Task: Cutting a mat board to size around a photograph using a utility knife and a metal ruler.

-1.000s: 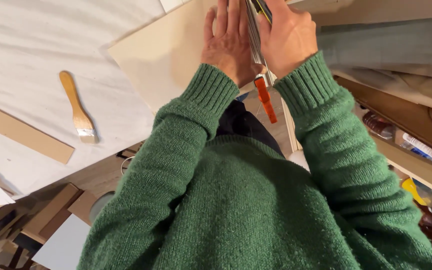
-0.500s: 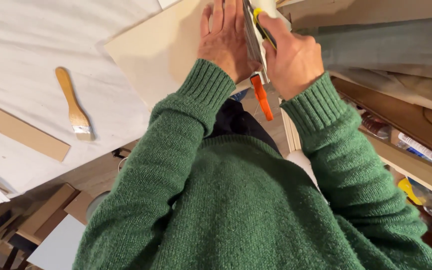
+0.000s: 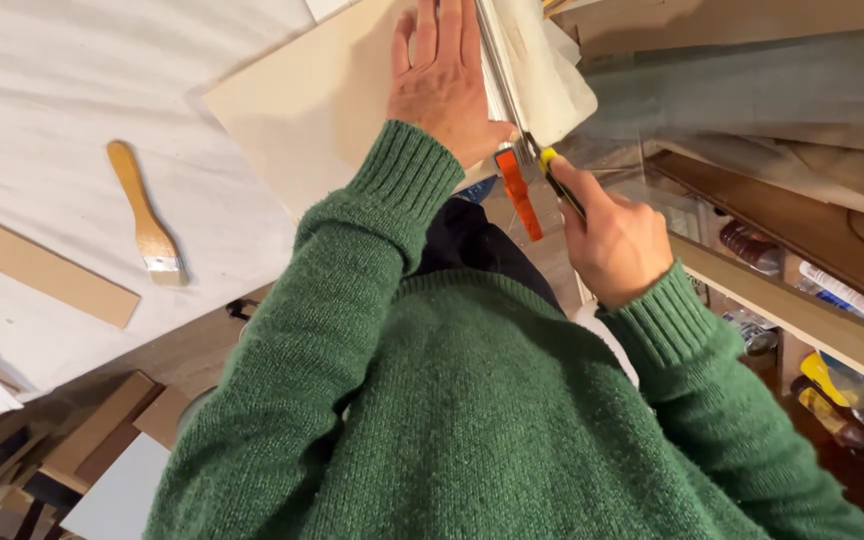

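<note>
My left hand [image 3: 444,85] lies flat, fingers together, on the pale board [image 3: 322,110] at twelve o'clock. My right hand [image 3: 612,240] is clenched around a yellow-tipped knife [image 3: 559,180] at the board's near edge, beside an orange clamp [image 3: 517,195].

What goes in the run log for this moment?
left hand: flat on pale board | right hand: gripping utility knife at board edge | brush: untouched

White-covered table [image 3: 72,80], pale board [image 3: 322,110] lying flat on it, wooden-handled brush [image 3: 144,215], brown wooden strip [image 3: 37,270]
</note>
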